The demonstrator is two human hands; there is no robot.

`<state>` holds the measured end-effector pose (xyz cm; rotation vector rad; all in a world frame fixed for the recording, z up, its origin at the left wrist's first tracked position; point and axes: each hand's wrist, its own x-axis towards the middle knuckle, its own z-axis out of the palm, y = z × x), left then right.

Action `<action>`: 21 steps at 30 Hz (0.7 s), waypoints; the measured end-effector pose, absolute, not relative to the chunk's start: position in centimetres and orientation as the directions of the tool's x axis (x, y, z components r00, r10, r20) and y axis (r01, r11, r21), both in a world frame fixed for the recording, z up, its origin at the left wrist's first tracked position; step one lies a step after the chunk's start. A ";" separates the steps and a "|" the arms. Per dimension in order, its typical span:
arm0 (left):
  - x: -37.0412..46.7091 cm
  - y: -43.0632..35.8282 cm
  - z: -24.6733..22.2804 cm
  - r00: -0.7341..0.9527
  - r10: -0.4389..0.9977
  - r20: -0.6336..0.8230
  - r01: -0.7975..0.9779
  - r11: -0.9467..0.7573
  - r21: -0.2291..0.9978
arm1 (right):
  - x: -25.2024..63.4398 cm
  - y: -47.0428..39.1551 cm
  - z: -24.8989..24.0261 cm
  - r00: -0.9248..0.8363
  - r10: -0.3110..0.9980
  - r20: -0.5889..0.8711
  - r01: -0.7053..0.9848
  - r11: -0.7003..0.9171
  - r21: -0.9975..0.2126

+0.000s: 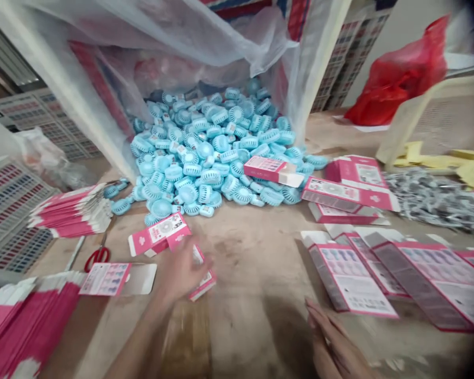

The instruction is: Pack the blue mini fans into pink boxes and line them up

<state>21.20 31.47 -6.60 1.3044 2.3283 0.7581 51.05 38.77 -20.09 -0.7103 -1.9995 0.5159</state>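
My left hand (181, 271), smeared by motion, is over a small pink-and-white carton (206, 284) on the table and hides part of it. Whether its fingers grip the carton cannot be made out. Just behind lies another pink carton (158, 234) with a fan picture on it. My right hand (334, 339) is low on the right above the tabletop, fingers stretched out and close together, holding nothing visible. Nearest to it is an upright-printed carton (353, 279) with its end flap open, in a row of similar cartons (438, 279).
Light-blue mini fans (205, 152) spill from a plastic-lined frame (319, 63). Flat pink cartons are stacked at left (71, 210) and front left (35, 321), near red-handled scissors (98, 257). Several cartons (339, 192), a heap of small grey parts (430, 197) and a red bag (398, 79) occupy the right.
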 end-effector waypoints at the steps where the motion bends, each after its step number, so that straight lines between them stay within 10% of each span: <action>1: 19.9 30.4 -6.7 -0.657 0.752 -0.053 0.639 0.593 0.490 | 50.3 38.6 -20.0 -0.415 0.661 0.625 0.259 0.745 -0.615; 4: 19.5 29.5 -8.4 -0.743 0.656 -0.136 0.580 0.731 0.359 | 47.8 38.2 -19.2 -0.426 0.664 0.615 0.210 0.733 -0.646; 7: 22.5 29.8 -10.3 -0.524 0.833 -0.177 0.539 0.485 0.689 | 45.3 38.1 -18.3 -0.384 0.670 0.635 0.163 0.727 -0.667; 10: 25.9 30.0 -11.1 -0.241 0.970 -0.025 -0.018 0.021 1.000 | 44.0 37.8 -18.0 -0.363 0.682 0.635 0.128 0.711 -0.691; 13: 27.9 30.6 -10.5 -0.066 0.998 0.008 -0.446 -0.036 0.894 | 43.9 37.6 -18.4 -0.322 0.751 0.576 0.165 0.644 -0.747; 17: 28.9 32.2 -8.4 0.061 0.993 -0.102 -0.326 0.116 0.938 | 44.7 38.4 -19.0 -0.283 0.751 0.597 0.161 0.651 -0.742; 21: 29.0 33.5 -7.6 -0.250 0.955 -0.158 -0.201 0.109 0.974 | 46.2 39.9 -20.1 -0.301 0.734 0.609 0.174 0.670 -0.721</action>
